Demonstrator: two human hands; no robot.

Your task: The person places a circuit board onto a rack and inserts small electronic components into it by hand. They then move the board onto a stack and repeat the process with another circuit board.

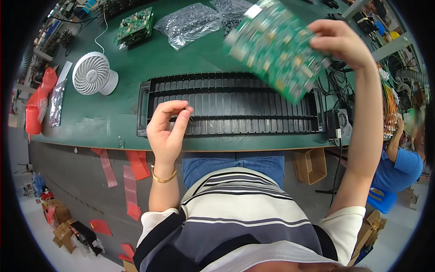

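The right hand [333,43] held a green circuit board [276,52] by its right edge; this board was tilted, somewhat blurred, and partly covered the view of the black slotted tray [226,104]. The left hand [165,129] had thumb and forefinger together on a small dark piece [184,109], too small to identify. The tray lay on the green table [204,61], and to its left stood a white fan [93,75], with a clear plastic bag [192,25] farther back.
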